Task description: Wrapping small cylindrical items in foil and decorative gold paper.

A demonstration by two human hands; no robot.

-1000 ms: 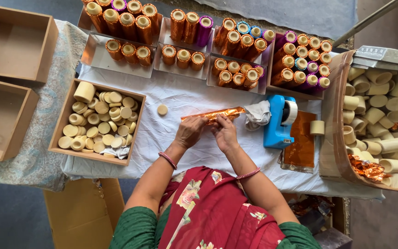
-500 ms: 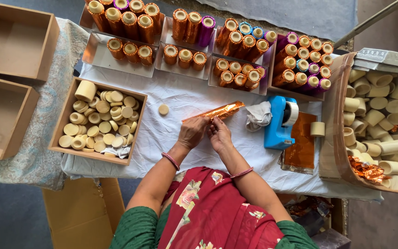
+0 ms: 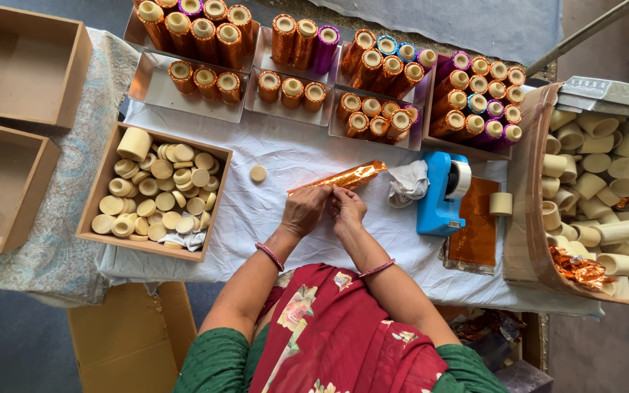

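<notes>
- While both hands meet at the middle of the white cloth point(image 3: 285, 156), the left hand point(image 3: 304, 211) and the right hand point(image 3: 346, 209) pinch the near end of a tube wrapped in shiny orange foil point(image 3: 340, 177).
- Both hands close on the foil tube, fingers tight, so the loose wrap does not slip. It looks like the fingertips are folding the foil end in, but the hands hide that spot.
- The far end of the tube points away from the hands, up and to the right, and seems to rest on the cloth so it stays steady.
- Just right of the foil tube sits a crumpled white rag point(image 3: 408, 182), and past it a blue tape holder point(image 3: 442, 193), close enough to reach.
- One small round disc point(image 3: 258, 173) lies alone just left of the tube.
- Further left of the tube, a wooden box point(image 3: 105, 185) holds many plain round discs.
- Behind the tube, shiny trays point(image 3: 156, 87) hold upright rolls in orange and purple foil, kept together in rows.
- Far right of the tube, a big cardboard bin point(image 3: 529, 218) holds bare tan tubes.
</notes>
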